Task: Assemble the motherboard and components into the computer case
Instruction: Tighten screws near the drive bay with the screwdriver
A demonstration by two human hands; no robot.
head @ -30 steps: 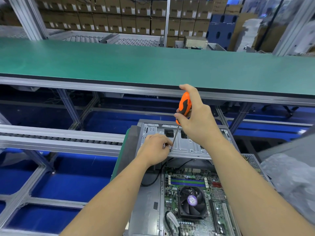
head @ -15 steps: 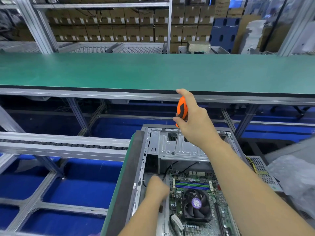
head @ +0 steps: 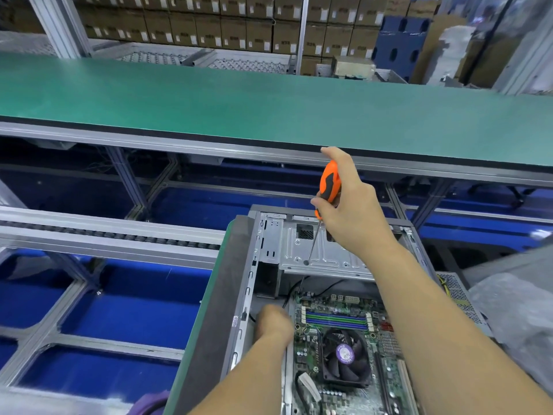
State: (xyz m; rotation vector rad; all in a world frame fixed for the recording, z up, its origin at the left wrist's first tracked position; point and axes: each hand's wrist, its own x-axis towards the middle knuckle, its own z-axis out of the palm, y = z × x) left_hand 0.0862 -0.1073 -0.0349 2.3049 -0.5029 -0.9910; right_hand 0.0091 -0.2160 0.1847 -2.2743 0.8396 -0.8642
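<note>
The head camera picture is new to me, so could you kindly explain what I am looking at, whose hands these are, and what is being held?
There is no machine here: a person wears a wide-angle camera on the head, so you look forward and down along both of their arms. In front of them lies an open computer case, a grey metal box on its side. Inside it sits the motherboard, the green circuit board, with a round black cooling fan on it. The right hand grips a screwdriver by its orange handle; the thin shaft points down and its tip meets a metal plate in the far part of the case. The left hand is low at the board's left edge, blurred, so I cannot tell whether it holds anything. Beyond runs a long green workbench, with stacked cardboard boxes behind.
</note>
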